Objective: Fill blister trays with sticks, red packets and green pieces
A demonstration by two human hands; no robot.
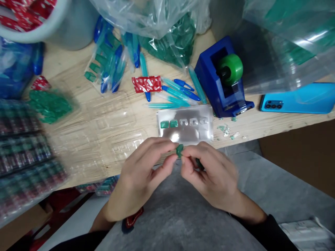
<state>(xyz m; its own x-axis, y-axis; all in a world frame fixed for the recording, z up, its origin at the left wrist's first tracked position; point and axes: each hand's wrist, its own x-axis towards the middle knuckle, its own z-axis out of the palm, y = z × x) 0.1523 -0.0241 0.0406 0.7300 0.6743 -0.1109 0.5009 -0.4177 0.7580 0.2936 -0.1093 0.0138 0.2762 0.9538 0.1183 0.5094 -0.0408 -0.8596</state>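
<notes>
Wooden bench (86, 101) stands above a grey floor. Your left hand (145, 170) and right hand (211, 170) pinch a small green piece (179, 150) between fingertips.

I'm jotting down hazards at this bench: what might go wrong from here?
The small green piece, pinched by the left hand and right hand near the table edge, might slip and fall. The blue phone lies close to that edge too, so a black sleeve could nudge it off.
</notes>
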